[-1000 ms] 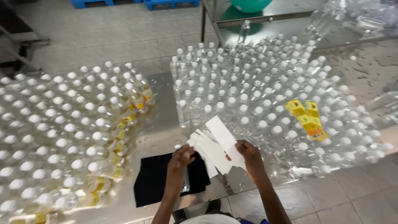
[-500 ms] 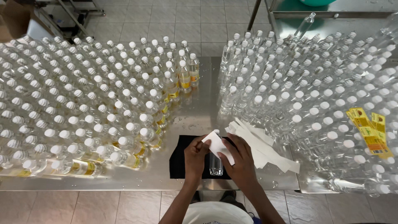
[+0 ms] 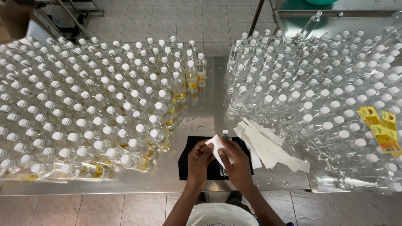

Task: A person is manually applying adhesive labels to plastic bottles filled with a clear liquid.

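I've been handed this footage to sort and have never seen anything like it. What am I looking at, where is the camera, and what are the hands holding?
There is no machine here, only a person working with bare hands. The single view comes from a camera worn on the person's head, looking straight down. The left hand and right hand together hold a white strip against a small clear bottle with a white cap, over a black cloth on a shiny metal table. Just right of the hands lies a loose pile of white strips. To the left stand many capped bottles, some near the middle with yellow labels. To the right stands another crowd of clear bottles, with a few yellow labels lying on top.
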